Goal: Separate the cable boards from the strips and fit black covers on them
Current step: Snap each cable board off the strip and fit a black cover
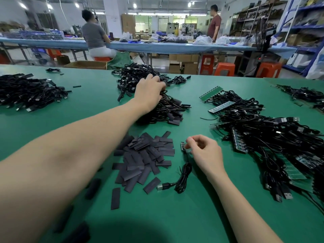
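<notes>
The left arm is extended far forward across the green table (52,130), and the left hand (149,93) lies palm down on the pile of covered cables (163,106). Its fingers are bent down into the cables at the far side of the pile; whether they grip any piece cannot be determined, since the fingertips are hidden among the wires. The right hand (204,151) rests nearer the body with the wrist low on the table and the forearm running back to the lower right. Its thumb and forefinger are closed together, pinching one small cable board (182,146), which stands just left of the fingertips; the other fingers are loosely curled. The board's black cable (183,178) runs down from below the fingers into a coiled bundle ending in a USB plug (160,187) on the table. The loose black covers (143,160) lie in a heap just left of the right fingertips. The uncut green strips with attached cables (263,134) lie to the right of the right hand, well apart from the left fingers.
</notes>
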